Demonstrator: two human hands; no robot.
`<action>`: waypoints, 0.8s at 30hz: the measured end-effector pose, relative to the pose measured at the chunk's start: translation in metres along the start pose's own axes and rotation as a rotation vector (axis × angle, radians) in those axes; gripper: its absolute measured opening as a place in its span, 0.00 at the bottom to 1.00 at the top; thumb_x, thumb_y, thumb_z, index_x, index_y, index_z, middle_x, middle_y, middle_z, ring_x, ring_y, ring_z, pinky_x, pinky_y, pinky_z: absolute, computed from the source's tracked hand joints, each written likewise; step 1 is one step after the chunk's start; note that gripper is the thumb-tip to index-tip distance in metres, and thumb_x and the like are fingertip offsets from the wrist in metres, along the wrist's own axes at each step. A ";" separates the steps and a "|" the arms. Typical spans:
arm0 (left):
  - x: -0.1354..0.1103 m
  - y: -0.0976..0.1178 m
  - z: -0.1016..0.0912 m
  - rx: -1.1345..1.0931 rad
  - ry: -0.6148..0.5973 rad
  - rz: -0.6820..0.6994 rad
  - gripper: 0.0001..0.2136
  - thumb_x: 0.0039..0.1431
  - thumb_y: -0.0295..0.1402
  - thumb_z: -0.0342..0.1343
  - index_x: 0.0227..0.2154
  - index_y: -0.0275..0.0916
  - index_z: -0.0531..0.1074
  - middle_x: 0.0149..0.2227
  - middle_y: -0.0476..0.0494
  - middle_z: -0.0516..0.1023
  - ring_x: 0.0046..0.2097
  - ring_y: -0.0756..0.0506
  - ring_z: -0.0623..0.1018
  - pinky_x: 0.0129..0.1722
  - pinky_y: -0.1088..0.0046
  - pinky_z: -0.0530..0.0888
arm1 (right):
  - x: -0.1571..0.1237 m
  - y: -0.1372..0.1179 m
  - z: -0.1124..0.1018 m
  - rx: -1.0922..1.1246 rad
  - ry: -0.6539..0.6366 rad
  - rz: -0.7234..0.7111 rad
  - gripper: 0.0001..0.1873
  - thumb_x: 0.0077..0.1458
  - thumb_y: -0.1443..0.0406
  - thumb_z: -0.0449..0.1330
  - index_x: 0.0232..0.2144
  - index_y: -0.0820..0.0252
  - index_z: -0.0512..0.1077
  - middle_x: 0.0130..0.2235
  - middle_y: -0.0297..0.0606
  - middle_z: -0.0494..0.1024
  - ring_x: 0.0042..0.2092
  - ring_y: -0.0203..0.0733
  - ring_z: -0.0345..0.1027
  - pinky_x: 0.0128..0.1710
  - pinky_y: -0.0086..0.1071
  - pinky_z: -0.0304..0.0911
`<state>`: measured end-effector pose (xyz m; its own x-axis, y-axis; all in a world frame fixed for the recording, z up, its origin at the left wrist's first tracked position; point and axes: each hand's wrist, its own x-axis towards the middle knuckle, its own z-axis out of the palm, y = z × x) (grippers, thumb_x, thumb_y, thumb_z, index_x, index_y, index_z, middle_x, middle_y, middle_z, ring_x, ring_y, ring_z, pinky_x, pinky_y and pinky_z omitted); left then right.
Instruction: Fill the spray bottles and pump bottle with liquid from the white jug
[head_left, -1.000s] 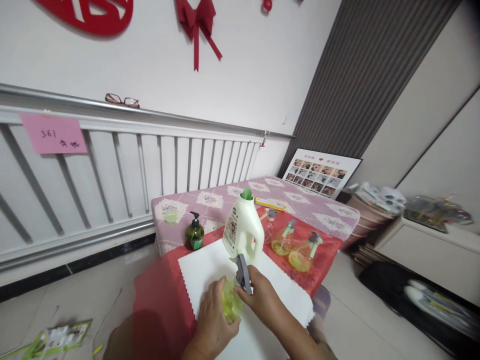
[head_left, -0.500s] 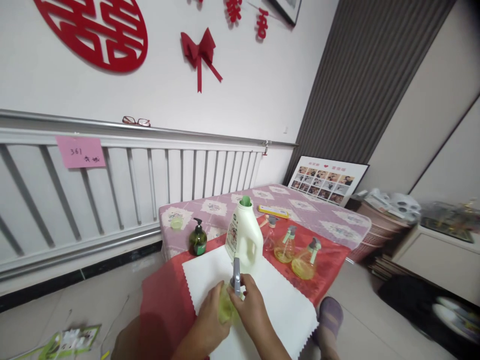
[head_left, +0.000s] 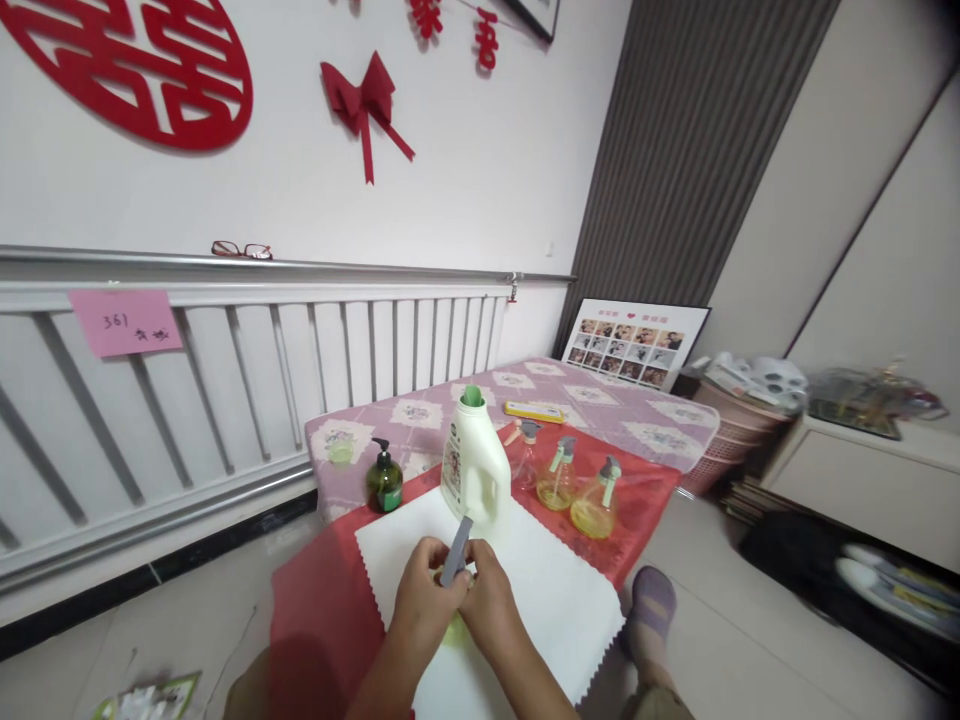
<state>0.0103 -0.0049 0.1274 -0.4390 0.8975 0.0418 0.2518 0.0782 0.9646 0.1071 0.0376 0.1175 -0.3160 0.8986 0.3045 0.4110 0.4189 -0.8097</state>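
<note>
Lower centre of frame: left hand [head_left: 421,592] wraps the small yellow-green spray bottle [head_left: 453,628] over the white mat [head_left: 555,600]; right hand [head_left: 486,598] pinches its grey trigger head [head_left: 456,551]. Risk, judged: bottle tilts while the head turns, liquid spills onto mat; elbow could topple the white jug [head_left: 474,468] just behind.

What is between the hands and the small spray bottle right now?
Nothing visible: the left hand and right hand both wrap the small spray bottle, fingers around its grey sprayer head.
</note>
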 end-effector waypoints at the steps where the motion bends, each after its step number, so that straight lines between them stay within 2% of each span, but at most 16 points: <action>1: 0.000 0.001 0.001 0.004 0.008 0.002 0.08 0.45 0.32 0.55 0.28 0.44 0.62 0.32 0.50 0.70 0.39 0.44 0.73 0.40 0.69 0.68 | 0.000 0.000 0.000 0.003 0.008 0.008 0.06 0.44 0.68 0.55 0.27 0.54 0.61 0.30 0.34 0.70 0.34 0.46 0.67 0.34 0.37 0.63; 6: -0.005 0.008 -0.001 -0.007 -0.005 0.006 0.05 0.47 0.32 0.53 0.30 0.43 0.66 0.32 0.50 0.73 0.37 0.45 0.74 0.40 0.69 0.68 | -0.003 -0.003 -0.002 0.054 -0.002 0.032 0.07 0.44 0.67 0.58 0.29 0.56 0.65 0.32 0.37 0.73 0.36 0.49 0.69 0.37 0.41 0.65; 9: -0.011 0.011 -0.006 -0.021 -0.040 0.013 0.08 0.50 0.35 0.52 0.34 0.42 0.69 0.36 0.47 0.76 0.39 0.44 0.75 0.41 0.68 0.69 | -0.011 -0.001 -0.004 0.125 -0.061 0.000 0.13 0.48 0.67 0.57 0.39 0.57 0.71 0.40 0.41 0.78 0.45 0.49 0.72 0.46 0.41 0.67; 13: -0.015 0.008 -0.011 -0.050 -0.082 0.013 0.13 0.53 0.36 0.51 0.42 0.40 0.69 0.43 0.42 0.77 0.46 0.42 0.76 0.47 0.66 0.70 | -0.021 0.013 -0.006 0.184 -0.099 0.008 0.23 0.54 0.63 0.56 0.53 0.60 0.69 0.55 0.48 0.75 0.58 0.51 0.67 0.59 0.45 0.61; 16: -0.013 0.000 -0.012 -0.120 -0.127 0.007 0.16 0.54 0.36 0.51 0.45 0.39 0.68 0.45 0.41 0.77 0.47 0.42 0.76 0.49 0.65 0.70 | -0.024 0.022 -0.006 0.205 -0.109 0.054 0.25 0.57 0.60 0.55 0.56 0.62 0.68 0.59 0.50 0.73 0.61 0.52 0.64 0.61 0.47 0.59; 19: -0.011 -0.009 -0.010 -0.211 -0.147 -0.009 0.17 0.55 0.37 0.51 0.47 0.38 0.67 0.47 0.41 0.78 0.49 0.42 0.76 0.53 0.65 0.69 | -0.025 0.025 -0.004 0.251 -0.121 0.079 0.25 0.61 0.57 0.52 0.57 0.60 0.68 0.60 0.47 0.72 0.62 0.50 0.62 0.63 0.45 0.57; 22: -0.011 -0.015 -0.006 -0.276 -0.150 -0.018 0.18 0.57 0.38 0.51 0.50 0.39 0.67 0.50 0.40 0.78 0.52 0.42 0.75 0.55 0.63 0.67 | -0.026 0.027 0.001 0.275 -0.105 0.115 0.27 0.60 0.53 0.52 0.57 0.58 0.68 0.61 0.45 0.70 0.64 0.50 0.60 0.64 0.45 0.54; 24: -0.012 -0.018 -0.004 -0.297 -0.156 -0.002 0.18 0.58 0.38 0.50 0.50 0.38 0.67 0.50 0.40 0.78 0.53 0.41 0.75 0.56 0.63 0.67 | -0.026 0.029 0.005 0.265 -0.089 0.135 0.29 0.60 0.51 0.52 0.57 0.60 0.68 0.62 0.47 0.69 0.64 0.51 0.59 0.65 0.47 0.52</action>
<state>0.0073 -0.0187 0.1111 -0.2958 0.9550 0.0219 -0.0216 -0.0297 0.9993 0.1230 0.0255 0.0840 -0.3524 0.9239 0.1493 0.2206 0.2371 -0.9461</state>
